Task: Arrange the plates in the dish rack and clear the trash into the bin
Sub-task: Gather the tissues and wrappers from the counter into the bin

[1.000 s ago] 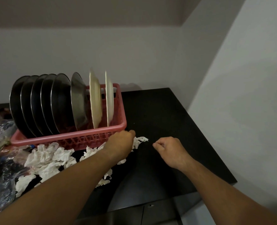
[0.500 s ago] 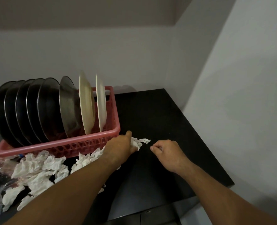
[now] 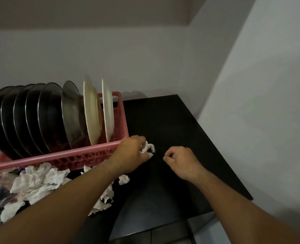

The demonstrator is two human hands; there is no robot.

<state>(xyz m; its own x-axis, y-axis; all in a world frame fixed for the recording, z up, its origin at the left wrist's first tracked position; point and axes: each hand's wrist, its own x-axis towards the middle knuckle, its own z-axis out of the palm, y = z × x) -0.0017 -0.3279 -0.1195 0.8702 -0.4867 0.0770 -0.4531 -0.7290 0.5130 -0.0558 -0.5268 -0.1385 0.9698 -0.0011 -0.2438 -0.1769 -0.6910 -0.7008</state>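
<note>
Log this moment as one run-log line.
phase: clearing trash | left hand: gripping tissue wad | right hand: curled, pinching, contents unclear | plates: racked | tissue pile: remains

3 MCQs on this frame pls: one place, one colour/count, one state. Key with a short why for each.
1. Where is the loose crumpled tissue?
A. inside the rack
B. on the counter in front of the rack
C. on the floor

2. How many pale plates stand in the rack?
A. two
B. four
C. none

3. What is the left hand doing?
A. lying flat and empty
B. lifting a plate
C. closed on a wad of tissue

Key: B, crumpled tissue lies on the black counter before the pink rack; A, two pale plates at its right end; C, left hand grips a white wad of tissue.
</note>
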